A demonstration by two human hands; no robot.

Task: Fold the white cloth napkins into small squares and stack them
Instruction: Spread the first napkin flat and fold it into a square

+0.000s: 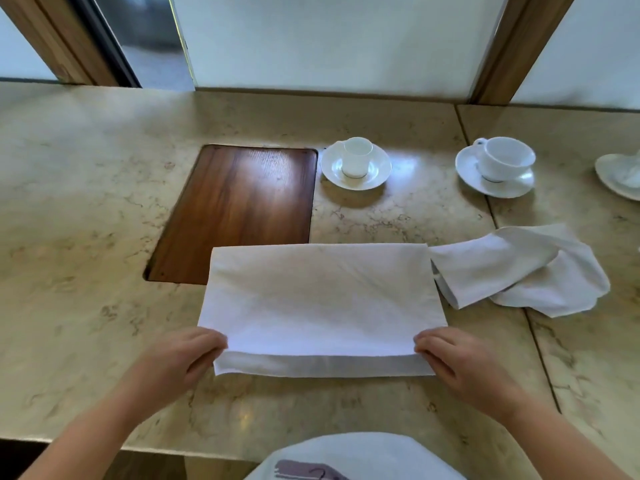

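Note:
A white cloth napkin [322, 299] lies on the marble counter, folded over once into a wide rectangle, its top layer stopping a little short of the near edge. My left hand [187, 355] pinches the top layer's near left corner. My right hand [453, 358] pinches its near right corner. A second white napkin [519, 268] lies loosely crumpled to the right, just touching the first one's right edge.
A dark wooden inset panel [242, 206] sits in the marble counter [86, 220] behind the napkin's left part. Two white cups on saucers [356, 164] [498, 166] stand farther back, and another white dish [623, 174] shows at the right edge. Frosted glass panels rise behind.

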